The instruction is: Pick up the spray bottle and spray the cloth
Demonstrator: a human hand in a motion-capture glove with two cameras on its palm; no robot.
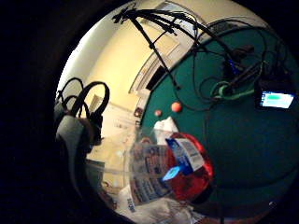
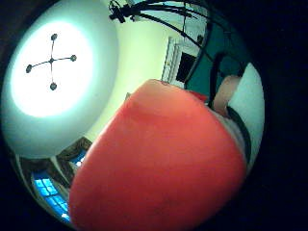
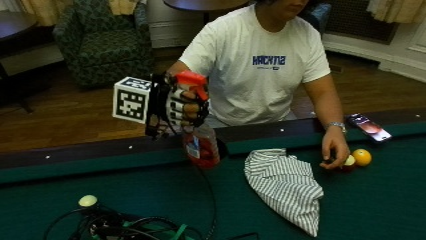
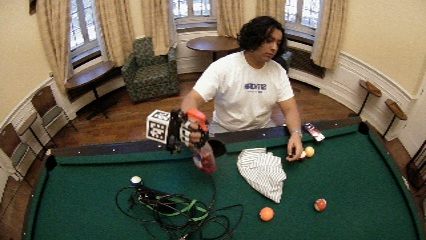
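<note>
The gloved right hand (image 3: 183,107) is up in the air above the near rail of the pool table (image 3: 373,200), its fingers curled round the neck of the spray bottle (image 3: 200,145) just under the orange trigger head (image 3: 192,79). The bottle hangs tilted below the fist, clear of the felt, with red liquid in its lower part and a printed label facing out. From the little-finger side of the palm the bottle's clear body, label and red liquid (image 1: 187,168) sit right against the hand; from the thumb side the orange head (image 2: 159,163) fills almost everything.

Taking the bottle as the centre of the outside view, the striped cloth (image 3: 286,185) lies crumpled on the green felt at about four o'clock, near but apart from it. Further out toward three o'clock the person's bare left hand (image 3: 335,150) rests with its fingertips on the felt, touching a ball, with a yellow ball (image 3: 362,157) just beside it. A phone (image 3: 369,127) lies on the rail beyond that hand. At about seven o'clock a white ball (image 3: 87,200) sits by a tangle of black and green cables (image 3: 133,227).
</note>
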